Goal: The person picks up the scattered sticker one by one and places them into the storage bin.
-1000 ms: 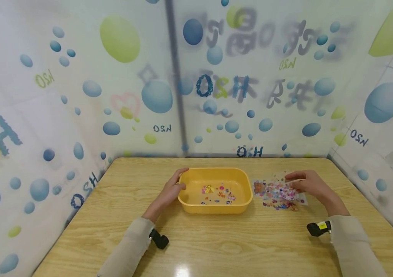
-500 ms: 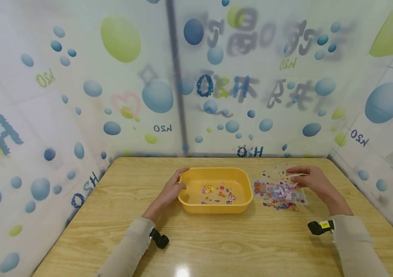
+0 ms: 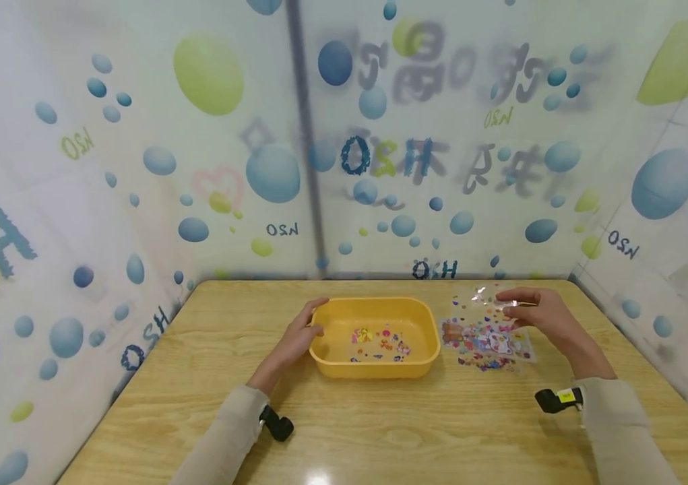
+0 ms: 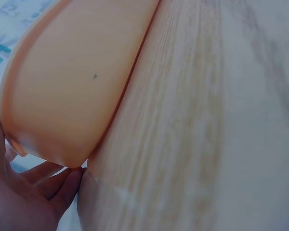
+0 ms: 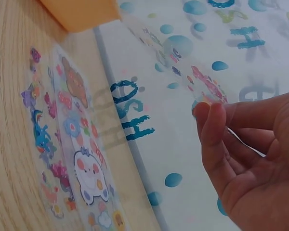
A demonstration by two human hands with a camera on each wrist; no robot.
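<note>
My left hand grips the left end of a yellow plastic basin, thumb over the rim and fingers on the outside. In the left wrist view, those fingers lie under and against the basin's end. Small colourful stickers lie on the basin floor. My right hand pinches the edge of a clear sticker sheet between thumb and fingers, raised above the table. Below it lie a sticker sheet with a white animal and, partly beneath, another with small dark and bright stickers.
The wooden table meets a patterned curtain at its back edge. The basin stands left of the sticker sheets. A black wrist camera sits on the right sleeve, another on the left.
My right hand has lifted the clear sticker sheet up off the others, so the sheet with the white animal shows more fully. My left hand has stayed on the basin.
</note>
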